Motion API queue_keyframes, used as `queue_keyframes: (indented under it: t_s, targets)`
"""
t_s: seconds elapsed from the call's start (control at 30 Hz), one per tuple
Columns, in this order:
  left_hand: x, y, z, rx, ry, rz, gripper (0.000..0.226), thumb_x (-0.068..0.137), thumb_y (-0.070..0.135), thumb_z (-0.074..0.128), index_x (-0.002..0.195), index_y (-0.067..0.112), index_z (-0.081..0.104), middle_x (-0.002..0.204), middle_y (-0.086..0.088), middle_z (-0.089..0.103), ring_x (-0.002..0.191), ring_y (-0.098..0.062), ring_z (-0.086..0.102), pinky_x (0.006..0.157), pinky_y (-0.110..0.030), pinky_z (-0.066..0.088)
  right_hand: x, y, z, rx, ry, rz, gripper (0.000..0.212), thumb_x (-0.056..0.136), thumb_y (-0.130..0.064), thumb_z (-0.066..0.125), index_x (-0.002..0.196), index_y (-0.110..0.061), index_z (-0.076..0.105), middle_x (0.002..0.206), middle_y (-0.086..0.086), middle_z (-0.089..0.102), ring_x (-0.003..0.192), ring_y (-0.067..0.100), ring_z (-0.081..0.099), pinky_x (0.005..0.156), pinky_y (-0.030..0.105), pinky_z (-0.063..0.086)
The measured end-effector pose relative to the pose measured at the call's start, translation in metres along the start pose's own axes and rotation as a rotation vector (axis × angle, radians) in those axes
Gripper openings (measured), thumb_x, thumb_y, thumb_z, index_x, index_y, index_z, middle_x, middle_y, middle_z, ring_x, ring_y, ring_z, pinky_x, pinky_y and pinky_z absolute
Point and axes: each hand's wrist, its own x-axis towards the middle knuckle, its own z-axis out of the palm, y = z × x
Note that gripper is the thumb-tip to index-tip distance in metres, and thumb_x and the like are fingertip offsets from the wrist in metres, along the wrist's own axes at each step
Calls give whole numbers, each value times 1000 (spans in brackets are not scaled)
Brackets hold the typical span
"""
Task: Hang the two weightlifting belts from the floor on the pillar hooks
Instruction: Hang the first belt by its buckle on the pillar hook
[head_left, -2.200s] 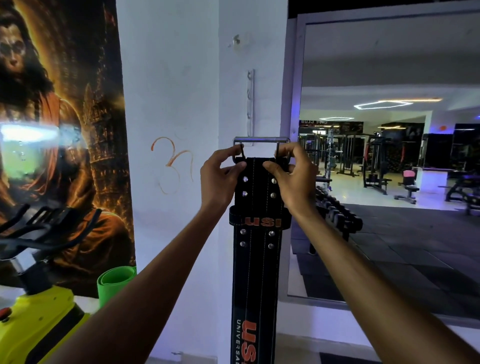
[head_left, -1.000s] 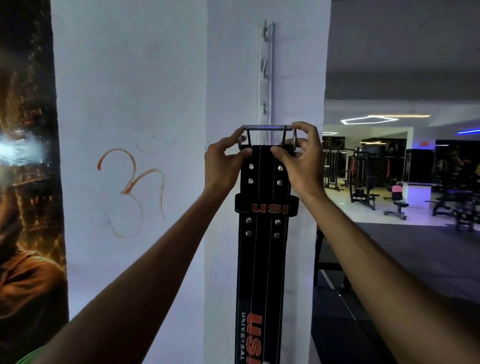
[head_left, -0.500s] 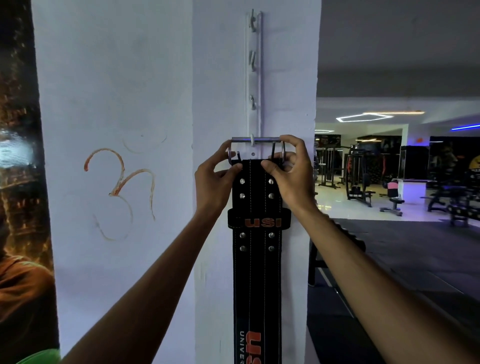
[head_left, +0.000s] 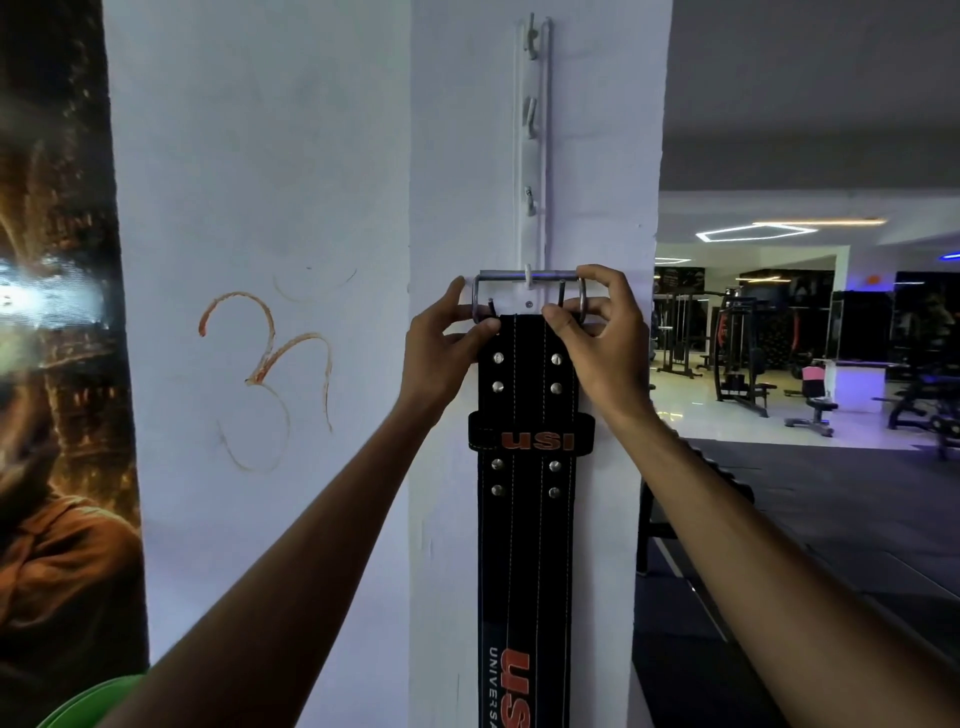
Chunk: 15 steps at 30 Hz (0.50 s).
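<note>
A black weightlifting belt (head_left: 525, 519) with orange USI lettering hangs straight down against the white pillar (head_left: 452, 156). Its metal buckle (head_left: 527, 275) rests over the lowest hook (head_left: 528, 275) of a white vertical hook rail (head_left: 531, 156). My left hand (head_left: 441, 348) pinches the buckle's left side and the belt's top corner. My right hand (head_left: 602, 338) grips the buckle's right side. Three hooks higher on the rail carry nothing. A second belt is not in view.
An orange symbol (head_left: 270, 374) is drawn on the wall left of the pillar, beside a dark poster (head_left: 52, 364). A green object (head_left: 88, 701) shows at the bottom left. Gym machines and benches (head_left: 779, 374) stand far off at the right on dark flooring.
Over the frames the view closed in on the pillar and the belt was lifted. The buckle bar, held just under the lowest hook, now sits over it. Both hands keep their hold.
</note>
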Motion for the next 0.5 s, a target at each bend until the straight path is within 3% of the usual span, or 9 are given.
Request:
queue_keyframes:
  t_s: [0.07, 0.17, 0.23, 0.33, 0.43, 0.5]
  targets:
    - [4, 3, -2, -7, -11, -1, 53, 92, 15, 71, 143, 13, 55, 102, -6, 77, 80, -3, 73, 77, -30, 64, 2, -2, 0, 9, 26, 31, 48, 80, -30, 78, 123, -25, 55, 85, -16, 68, 85, 4, 69, 80, 30, 57]
    - [8, 8, -3, -8, -1, -17, 28, 91, 28, 72, 116, 15, 75, 90, -13, 76, 80, -14, 76, 81, -42, 65, 5, -2, 1, 23, 37, 76, 49, 80, -31, 78, 122, -21, 56, 81, -14, 68, 79, 1, 67, 78, 29, 58]
    - [11, 9, -1, -20, 41, -82, 28, 88, 37, 74, 96, 11, 78, 84, -14, 77, 78, -22, 77, 81, -49, 64, 7, -2, 2, 2, 46, 99, 48, 79, -36, 79, 119, -21, 57, 77, -12, 67, 76, 7, 68, 75, 33, 58]
    - [15, 9, 4, -3, 109, -153, 37, 79, 49, 76, 75, 12, 75, 69, -3, 76, 74, -28, 77, 82, -55, 62, 16, -2, 4, -76, 62, 174, 41, 76, -44, 78, 105, -21, 60, 71, -10, 65, 71, 14, 68, 71, 39, 57]
    - [15, 8, 7, -10, 137, -176, 36, 77, 50, 77, 71, 14, 74, 63, 2, 74, 68, -20, 75, 83, -56, 62, 26, -4, 5, -147, 70, 231, 37, 72, -49, 78, 90, -19, 64, 74, -9, 65, 74, 18, 67, 71, 41, 57]
    - [11, 7, 8, -25, 136, -167, 34, 79, 47, 77, 74, 14, 74, 68, -2, 76, 69, -20, 74, 82, -55, 62, 23, -6, 6, -178, 71, 203, 39, 75, -48, 77, 93, -16, 64, 75, -7, 66, 72, 16, 66, 65, 35, 54]
